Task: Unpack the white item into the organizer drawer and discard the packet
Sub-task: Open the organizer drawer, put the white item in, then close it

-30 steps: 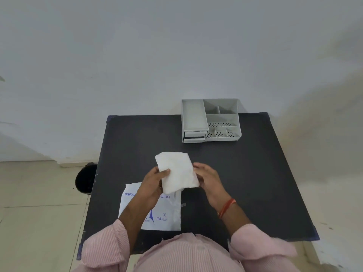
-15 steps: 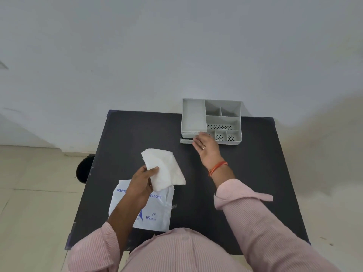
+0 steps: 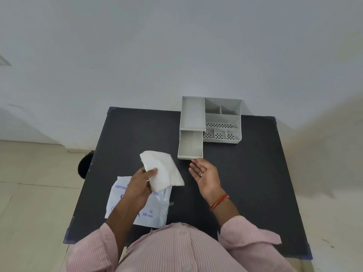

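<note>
Left hand [image 3: 140, 180] pinches soft, crumpled white item [image 3: 163, 172]; right hand [image 3: 206, 174] open, empty, at 6 o'clock of rectangular plastic drawer [image 3: 190, 145].

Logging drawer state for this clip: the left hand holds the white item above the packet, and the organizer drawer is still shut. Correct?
Not quite. In the head view the drawer is pulled out of the organizer and open, with the right hand just in front of it. The rest holds: the left hand holds the white item above the packet.
</note>
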